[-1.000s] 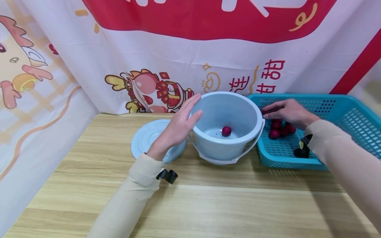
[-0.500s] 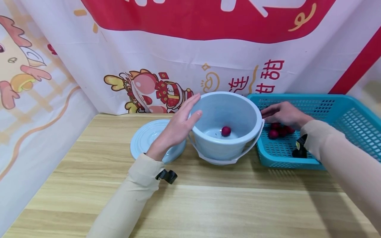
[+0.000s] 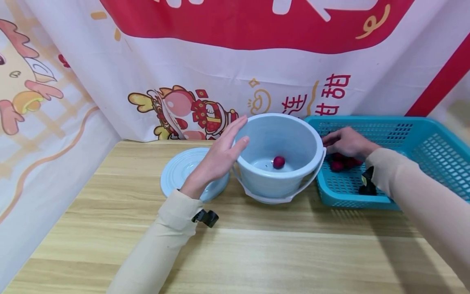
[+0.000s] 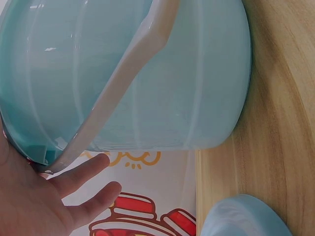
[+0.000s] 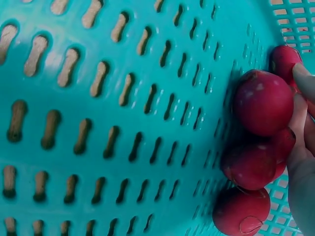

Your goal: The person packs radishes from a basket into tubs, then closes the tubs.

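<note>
A light blue bucket (image 3: 268, 185) with a pale handle (image 4: 110, 98) stands mid-table. One red radish (image 3: 279, 162) lies on its floor. My left hand (image 3: 224, 153) rests against the bucket's left rim, its fingers extended. My right hand (image 3: 350, 143) reaches into the teal basket (image 3: 361, 201), close to its left wall. In the right wrist view, my thumb and fingers pinch a small radish (image 5: 284, 60) beside several other radishes (image 5: 263, 103). The hand partly covers these radishes in the head view.
A light blue lid (image 3: 176, 171) lies on the wooden table (image 3: 249, 253) left of the bucket, partly under my left forearm. A printed cloth (image 3: 205, 69) hangs right behind the bucket and basket. The bucket stands close against the basket's left side.
My right hand has moved slightly left and down among the radishes in the basket, its fingers curling more. The left hand and the bucket have stayed in place.
</note>
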`<state>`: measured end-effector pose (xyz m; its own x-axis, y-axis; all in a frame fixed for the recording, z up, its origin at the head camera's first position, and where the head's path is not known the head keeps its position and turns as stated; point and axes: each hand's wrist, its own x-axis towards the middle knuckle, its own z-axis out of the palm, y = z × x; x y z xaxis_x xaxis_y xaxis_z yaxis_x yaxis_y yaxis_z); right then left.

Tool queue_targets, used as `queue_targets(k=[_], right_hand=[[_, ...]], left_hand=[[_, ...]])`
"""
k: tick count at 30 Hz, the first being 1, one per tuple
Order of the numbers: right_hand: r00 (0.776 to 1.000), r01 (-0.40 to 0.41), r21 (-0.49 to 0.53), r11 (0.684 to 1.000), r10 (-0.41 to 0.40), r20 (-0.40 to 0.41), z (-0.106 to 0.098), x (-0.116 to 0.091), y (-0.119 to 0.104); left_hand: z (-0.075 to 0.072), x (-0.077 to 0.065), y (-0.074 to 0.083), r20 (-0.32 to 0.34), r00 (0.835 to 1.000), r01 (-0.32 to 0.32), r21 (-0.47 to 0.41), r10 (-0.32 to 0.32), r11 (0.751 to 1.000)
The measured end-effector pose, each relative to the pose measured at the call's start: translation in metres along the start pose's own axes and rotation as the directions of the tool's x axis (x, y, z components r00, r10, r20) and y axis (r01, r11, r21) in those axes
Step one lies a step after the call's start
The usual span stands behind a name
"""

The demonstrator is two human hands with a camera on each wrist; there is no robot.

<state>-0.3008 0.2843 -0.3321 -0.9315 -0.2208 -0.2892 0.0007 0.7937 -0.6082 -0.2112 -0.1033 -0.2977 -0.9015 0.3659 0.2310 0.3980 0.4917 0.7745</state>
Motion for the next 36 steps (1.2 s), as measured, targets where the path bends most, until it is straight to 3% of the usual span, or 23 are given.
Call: queue_targets(k=[11,17,27,36], right_hand=[[0.999,0.032,-0.069,0.997,-0.03,0.028,-0.001,-0.001,-0.002],[0.998,0.055,-0.014,0.998,-0.055,-0.002,-0.006,-0.005,-0.002],[1.0,0.027,0.107,0.994,-0.025,-0.019,-0.017,-0.014,-0.003],[0.996,0.058,0.147,0.987,-0.046,-0.081,-0.022,-0.019,-0.01]], left_hand=[[0.0,0.0,0.0,0.003,1.0,-0.011,-0.002,0.011,1.0],[0.0,0.0,0.0,0.002,1.0,-0.015,-0.002,0.015,1.0],[0.0,0.0,0.001,0.004,1.0,-0.001,0.004,0.001,1.0],[0.0,-0.001,0.001,0.001,1.0,0.009,-0.014,-0.008,1.0]])
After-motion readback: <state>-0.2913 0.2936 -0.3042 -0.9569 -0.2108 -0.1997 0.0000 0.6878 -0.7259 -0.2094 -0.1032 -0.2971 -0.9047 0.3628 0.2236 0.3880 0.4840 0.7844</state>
